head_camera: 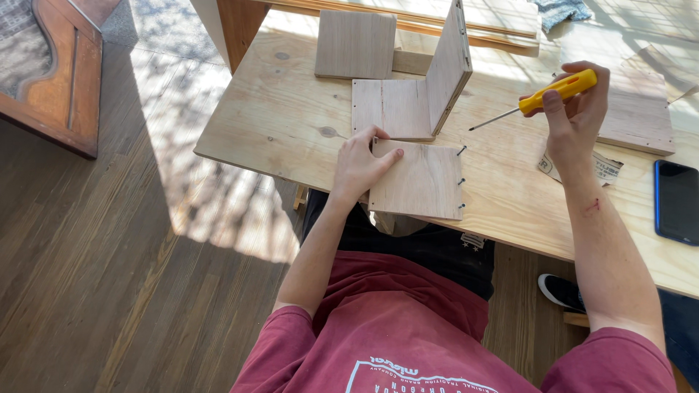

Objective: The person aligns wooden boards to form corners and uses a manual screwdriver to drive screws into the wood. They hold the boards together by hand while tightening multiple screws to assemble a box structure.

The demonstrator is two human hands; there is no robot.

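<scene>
My left hand [362, 166] rests flat on the left edge of a small square wooden panel [422, 182] lying at the near edge of the plywood table [291, 116]. Three screws [461, 181] stick out of the panel's right side. My right hand [575, 109] grips a yellow-handled screwdriver [542, 100], its metal shaft pointing down-left toward the panel, tip in the air. Just beyond the panel, an upright wooden board [449, 65] stands joined to a flat one [389, 109].
Another square board [354, 44] lies farther back. A larger board [637, 109] and a folded piece of sandpaper [603, 169] lie right of my right hand. A dark phone [676, 201] lies at the right edge. A wooden furniture piece [58, 80] stands on the floor at left.
</scene>
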